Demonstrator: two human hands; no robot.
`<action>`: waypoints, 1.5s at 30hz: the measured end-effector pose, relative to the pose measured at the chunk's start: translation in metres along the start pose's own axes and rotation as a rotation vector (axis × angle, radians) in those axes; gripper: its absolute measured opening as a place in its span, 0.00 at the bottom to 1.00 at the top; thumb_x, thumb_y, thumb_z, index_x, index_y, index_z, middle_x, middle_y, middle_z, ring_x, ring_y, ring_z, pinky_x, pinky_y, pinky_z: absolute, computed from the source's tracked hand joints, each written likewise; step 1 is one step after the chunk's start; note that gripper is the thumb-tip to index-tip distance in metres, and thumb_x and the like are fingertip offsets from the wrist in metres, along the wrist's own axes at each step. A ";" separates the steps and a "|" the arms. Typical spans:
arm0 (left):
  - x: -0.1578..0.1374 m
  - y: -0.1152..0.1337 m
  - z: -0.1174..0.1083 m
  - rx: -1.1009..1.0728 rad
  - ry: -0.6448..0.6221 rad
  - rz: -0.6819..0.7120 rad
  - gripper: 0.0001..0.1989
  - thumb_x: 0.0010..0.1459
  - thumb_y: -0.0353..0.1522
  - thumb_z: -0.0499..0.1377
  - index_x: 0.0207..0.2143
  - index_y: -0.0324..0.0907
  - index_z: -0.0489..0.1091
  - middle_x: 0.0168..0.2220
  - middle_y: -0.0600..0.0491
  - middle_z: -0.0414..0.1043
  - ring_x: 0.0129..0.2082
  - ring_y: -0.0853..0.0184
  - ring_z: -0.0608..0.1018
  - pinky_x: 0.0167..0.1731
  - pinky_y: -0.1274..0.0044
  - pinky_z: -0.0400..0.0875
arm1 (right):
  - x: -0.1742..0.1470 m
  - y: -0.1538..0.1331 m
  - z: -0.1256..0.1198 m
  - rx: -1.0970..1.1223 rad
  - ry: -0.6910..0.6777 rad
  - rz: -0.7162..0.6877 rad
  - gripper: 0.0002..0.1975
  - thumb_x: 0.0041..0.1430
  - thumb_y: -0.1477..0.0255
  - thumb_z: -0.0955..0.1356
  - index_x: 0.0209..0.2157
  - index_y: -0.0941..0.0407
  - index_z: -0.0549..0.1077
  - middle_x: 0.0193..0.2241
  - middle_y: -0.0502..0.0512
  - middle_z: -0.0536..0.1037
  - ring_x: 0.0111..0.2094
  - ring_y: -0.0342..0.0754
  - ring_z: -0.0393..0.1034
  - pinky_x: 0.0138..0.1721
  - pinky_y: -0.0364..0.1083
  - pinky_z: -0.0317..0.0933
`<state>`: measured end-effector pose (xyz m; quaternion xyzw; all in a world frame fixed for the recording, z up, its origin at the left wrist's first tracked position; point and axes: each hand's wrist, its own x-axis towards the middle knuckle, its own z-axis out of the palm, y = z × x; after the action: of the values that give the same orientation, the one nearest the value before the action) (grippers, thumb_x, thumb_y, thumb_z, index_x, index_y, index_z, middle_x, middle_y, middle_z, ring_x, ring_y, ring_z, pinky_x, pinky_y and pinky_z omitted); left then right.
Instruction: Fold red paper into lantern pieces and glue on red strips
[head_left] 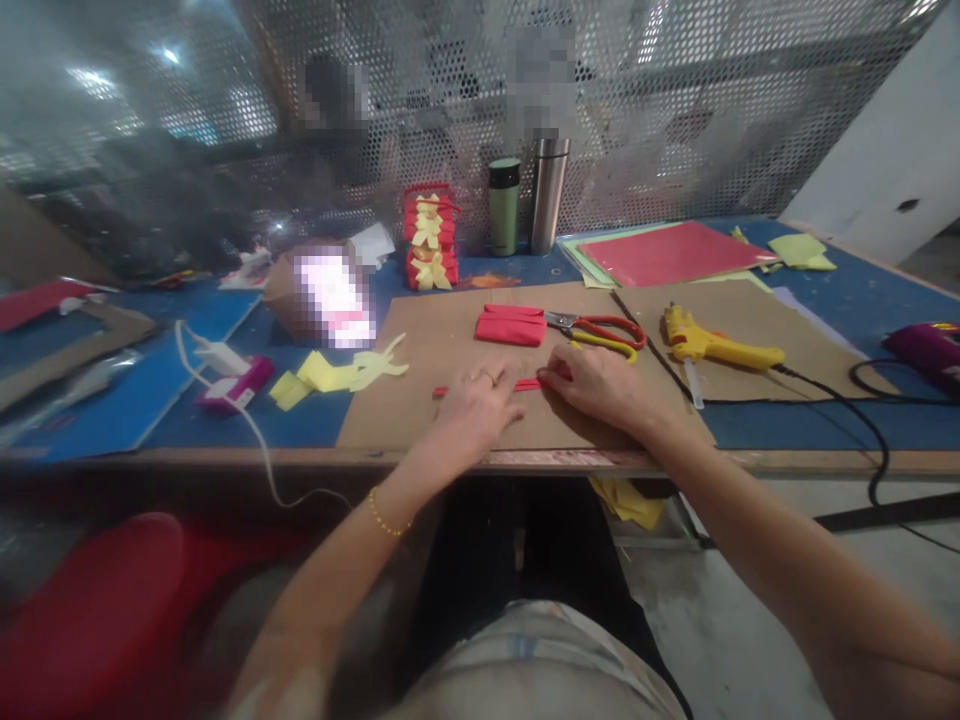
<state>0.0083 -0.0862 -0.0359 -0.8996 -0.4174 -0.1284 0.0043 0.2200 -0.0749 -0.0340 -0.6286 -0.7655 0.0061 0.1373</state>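
Observation:
A narrow red strip (529,384) lies across a brown cardboard sheet (405,420). My left hand (478,402) rests over its left part, fingers stretched out and pressing down from above. With closed fingertips, my right hand (592,385) pinches the strip's right end. Just beyond my hands is a folded red piece (511,325), apparently paper or fabric. Touching its right side, scissors (600,330) with one red and one yellow handle point left. The strip's stretch under my left hand is hidden.
A yellow glue gun (709,345) with a black cord lies at right. Yellow paper cutouts (375,362) and a purple-white power strip (236,385) are at left, beside a blurred lit screen (335,295). Behind stand red pieces with yellow bows (430,235), a green tumbler (504,208) and a steel flask (550,198).

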 end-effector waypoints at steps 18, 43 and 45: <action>-0.014 -0.002 0.012 0.037 -0.088 0.033 0.39 0.75 0.50 0.41 0.72 0.28 0.58 0.73 0.35 0.57 0.76 0.51 0.57 0.74 0.57 0.54 | -0.053 0.001 0.023 -0.058 0.142 -0.413 0.26 0.76 0.60 0.60 0.64 0.60 0.72 0.66 0.69 0.73 0.69 0.60 0.66 0.68 0.61 0.60; -0.068 -0.006 0.003 0.292 0.010 -0.280 0.38 0.75 0.52 0.41 0.69 0.31 0.65 0.71 0.38 0.63 0.73 0.53 0.65 0.73 0.56 0.56 | -0.064 0.027 0.054 -0.154 0.302 -0.379 0.26 0.77 0.64 0.56 0.62 0.61 0.74 0.65 0.72 0.73 0.67 0.64 0.68 0.63 0.66 0.60; -0.059 0.000 0.004 0.347 0.020 -0.297 0.40 0.72 0.55 0.47 0.66 0.29 0.68 0.70 0.36 0.65 0.73 0.47 0.64 0.72 0.54 0.56 | -0.063 0.029 0.060 -0.156 0.337 -0.382 0.26 0.77 0.63 0.56 0.62 0.61 0.73 0.64 0.73 0.74 0.66 0.64 0.69 0.63 0.66 0.60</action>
<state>-0.0271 -0.1299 -0.0533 -0.8128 -0.5609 -0.0628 0.1444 0.2460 -0.1201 -0.1094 -0.4735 -0.8348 -0.1837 0.2126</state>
